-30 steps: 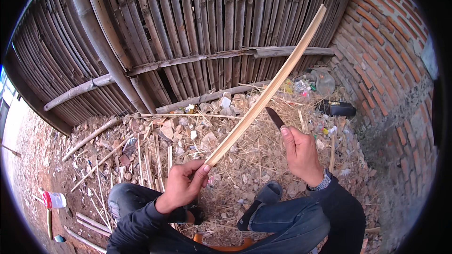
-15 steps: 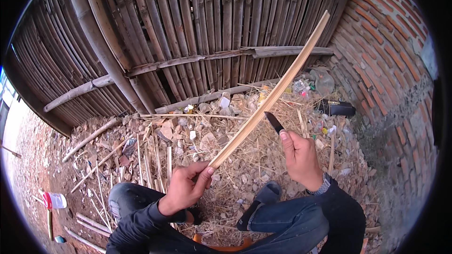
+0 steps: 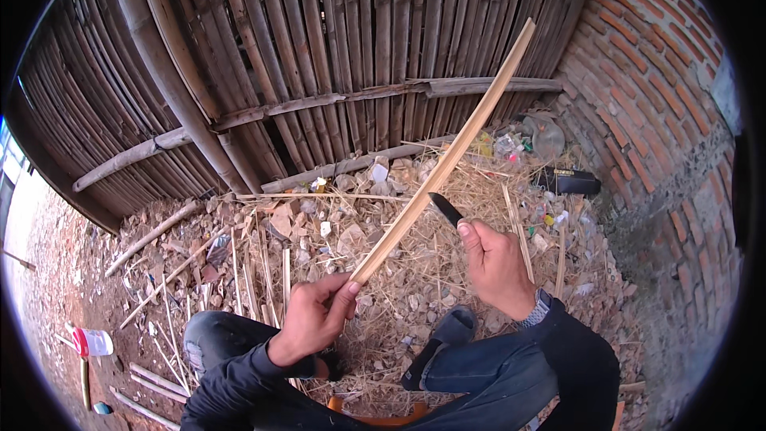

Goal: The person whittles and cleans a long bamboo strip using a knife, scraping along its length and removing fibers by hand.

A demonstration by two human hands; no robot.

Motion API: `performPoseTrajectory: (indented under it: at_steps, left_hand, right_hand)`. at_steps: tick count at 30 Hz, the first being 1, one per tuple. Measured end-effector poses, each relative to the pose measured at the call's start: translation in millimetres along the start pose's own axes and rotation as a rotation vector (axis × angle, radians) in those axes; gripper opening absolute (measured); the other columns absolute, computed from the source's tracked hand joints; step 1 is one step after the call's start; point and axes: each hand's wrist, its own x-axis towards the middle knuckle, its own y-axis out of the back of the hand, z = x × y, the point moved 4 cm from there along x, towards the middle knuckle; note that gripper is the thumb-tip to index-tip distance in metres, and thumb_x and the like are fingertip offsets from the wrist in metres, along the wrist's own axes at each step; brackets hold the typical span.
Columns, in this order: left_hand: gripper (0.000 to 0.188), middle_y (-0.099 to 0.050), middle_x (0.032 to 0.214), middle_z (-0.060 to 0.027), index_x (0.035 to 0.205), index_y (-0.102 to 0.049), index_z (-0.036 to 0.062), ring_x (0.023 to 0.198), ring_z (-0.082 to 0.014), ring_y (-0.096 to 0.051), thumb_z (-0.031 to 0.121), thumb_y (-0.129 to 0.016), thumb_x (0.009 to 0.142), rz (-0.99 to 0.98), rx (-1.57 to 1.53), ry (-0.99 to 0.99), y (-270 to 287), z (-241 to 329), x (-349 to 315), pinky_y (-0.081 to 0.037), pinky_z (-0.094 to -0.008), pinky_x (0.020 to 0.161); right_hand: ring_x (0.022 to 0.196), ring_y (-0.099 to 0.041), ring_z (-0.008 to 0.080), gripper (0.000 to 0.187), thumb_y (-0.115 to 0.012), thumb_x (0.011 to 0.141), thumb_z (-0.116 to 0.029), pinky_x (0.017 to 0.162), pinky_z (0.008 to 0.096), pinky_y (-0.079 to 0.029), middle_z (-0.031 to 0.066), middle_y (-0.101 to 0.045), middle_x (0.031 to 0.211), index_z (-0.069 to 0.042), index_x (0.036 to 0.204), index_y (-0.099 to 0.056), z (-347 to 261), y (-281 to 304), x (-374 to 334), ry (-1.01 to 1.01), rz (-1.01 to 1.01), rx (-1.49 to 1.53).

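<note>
My left hand pinches the lower end of a long, pale split bamboo strip between thumb and fingers. The strip slants up and away to the right, its far end in front of the bamboo wall. My right hand is closed round the handle of a dark-bladed knife, the handle itself mostly hidden in the fist. The blade points up and left, its tip close to the strip's right edge; whether they touch I cannot tell.
A bamboo slat wall stands ahead, a brick wall on the right. Stones, straw and litter cover the ground, with loose bamboo strips at left. A black case lies near the brick wall, a red-and-white container at far left.
My right hand and the knife have moved left, closer to the strip. The strip's far end has swung slightly left, while my left hand stays nearly in place.
</note>
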Motion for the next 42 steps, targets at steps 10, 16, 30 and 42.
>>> performPoseTrajectory:
  at_steps: [10, 16, 30, 42]
  left_hand:
    - [0.028, -0.062, 0.062, 0.0000, 0.096, -0.073, -0.0007, 0.057, -0.0061, -0.056, 0.021, -0.062, 0.109, -0.017, 0.001, -0.005, -0.7, 8.0, -3.9, -0.044, -0.0273, 0.053]
    - [0.027, -0.064, 0.062, -0.0022, 0.098, -0.074, -0.0009, 0.054, -0.0075, -0.058, 0.021, -0.063, 0.109, 0.005, 0.000, -0.021, 0.8, 1.8, -1.6, -0.046, -0.0289, 0.051]
    - [0.029, -0.063, 0.067, 0.0024, 0.105, -0.074, -0.0011, 0.061, -0.0034, -0.053, 0.023, -0.059, 0.111, -0.034, -0.041, 0.011, -4.8, 0.3, 5.3, -0.042, -0.0245, 0.055]
    - [0.030, -0.072, 0.073, -0.0005, 0.099, -0.074, -0.0009, 0.058, -0.0044, -0.053, 0.022, -0.058, 0.111, 0.027, -0.113, 0.079, 2.0, -3.4, 3.6, -0.043, -0.0261, 0.054]
  right_hand:
    - [0.051, -0.056, 0.0420, 0.033, -0.056, 0.111, -0.023, 0.049, 0.0476, -0.039, 0.0229, -0.051, 0.058, 0.000, 0.087, -0.058, -1.8, -4.7, -15.6, 0.021, -0.023, 0.035]
    - [0.047, -0.054, 0.0400, 0.036, -0.055, 0.111, -0.023, 0.047, 0.0464, -0.037, 0.0210, -0.049, 0.056, -0.001, 0.083, -0.056, -13.1, -12.3, -9.2, 0.105, -0.071, 0.070]
    - [0.049, -0.060, 0.0399, 0.032, -0.055, 0.111, -0.025, 0.046, 0.0488, -0.043, 0.0186, -0.055, 0.056, -0.003, 0.087, -0.059, -17.9, -44.7, -37.0, 0.272, -0.177, -0.007]
    - [0.047, -0.054, 0.0394, 0.034, -0.058, 0.110, -0.022, 0.048, 0.0461, -0.039, 0.0185, -0.048, 0.053, -0.002, 0.082, -0.055, -18.9, -39.7, -14.7, 0.137, -0.161, 0.101]
